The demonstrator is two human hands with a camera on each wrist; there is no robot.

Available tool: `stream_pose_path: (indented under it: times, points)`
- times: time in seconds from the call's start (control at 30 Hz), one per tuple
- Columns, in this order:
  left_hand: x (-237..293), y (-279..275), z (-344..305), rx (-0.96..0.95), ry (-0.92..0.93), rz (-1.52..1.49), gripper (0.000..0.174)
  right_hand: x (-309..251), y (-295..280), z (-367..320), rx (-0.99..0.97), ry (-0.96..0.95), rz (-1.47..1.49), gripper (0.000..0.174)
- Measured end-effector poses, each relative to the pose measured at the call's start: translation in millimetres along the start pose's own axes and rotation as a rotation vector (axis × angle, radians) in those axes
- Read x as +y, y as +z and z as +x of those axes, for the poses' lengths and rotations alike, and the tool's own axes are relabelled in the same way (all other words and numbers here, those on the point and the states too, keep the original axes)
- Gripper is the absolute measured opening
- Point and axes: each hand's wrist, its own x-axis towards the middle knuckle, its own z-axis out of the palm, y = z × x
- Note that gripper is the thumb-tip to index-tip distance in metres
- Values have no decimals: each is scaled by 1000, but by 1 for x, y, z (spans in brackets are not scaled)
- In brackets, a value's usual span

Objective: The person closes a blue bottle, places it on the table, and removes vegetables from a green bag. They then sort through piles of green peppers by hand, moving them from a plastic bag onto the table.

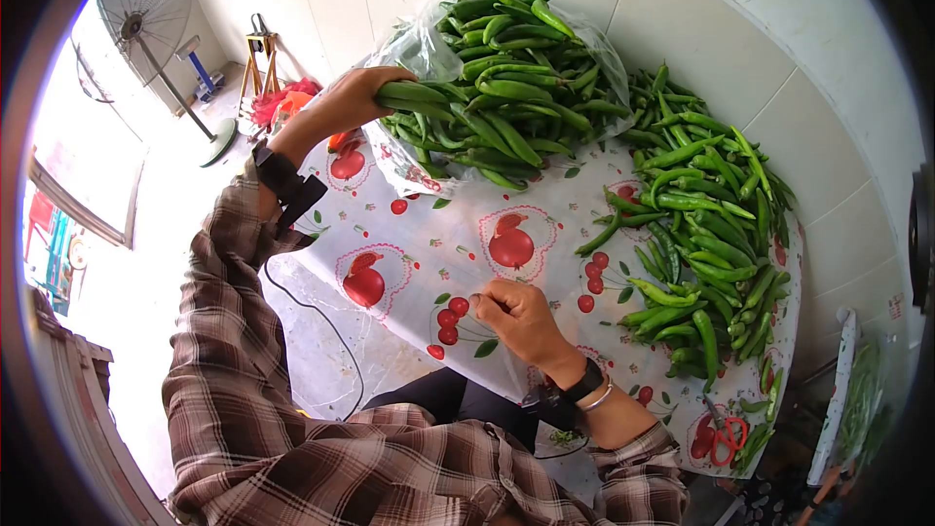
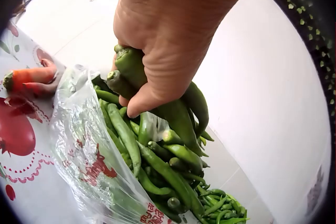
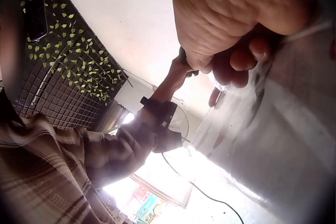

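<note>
My left hand [image 1: 375,97] grips a few long green peppers [image 2: 173,113] by their stem ends, thumb curled across them, over a clear plastic bag [image 2: 79,145] heaped with more green peppers [image 1: 516,88]. The palm side and the other fingers are partly hidden in the left wrist view. My right hand [image 1: 521,321] is low over the near part of the patterned tablecloth [image 1: 438,244], beside a printed cherry motif. Its fingers are loosely curled, with nothing showing between them in the right wrist view.
A large loose pile of green peppers [image 1: 711,244] covers the table's right side. Red-handled scissors [image 1: 726,443] lie at the near right corner. Orange-red peppers [image 2: 34,79] lie left of the bag. A tiled wall [image 1: 682,19] stands behind; a fan [image 1: 146,29] is far left.
</note>
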Motion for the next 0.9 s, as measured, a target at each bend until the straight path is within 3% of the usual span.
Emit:
stream_pose_path:
  times: [0.2,0.37,0.43,0.53,0.7,0.9]
  points:
    - [-1,7,28,-12,213,302,43,-3,-1,0,3,11,-9,24]
    - [-5,7,39,-88,139,366,58,-3,-1,0,4,26,-19,24]
    - [-7,5,40,-173,25,302,65,-3,-1,0,5,18,-28,24]
    - [-6,11,35,-143,56,356,72,-4,-1,0,6,15,-14,23]
    - [10,13,22,-181,115,377,75,-3,-2,1,-2,11,-25,23]
    - [20,14,21,-193,104,453,66,-5,-2,1,0,2,-39,23]
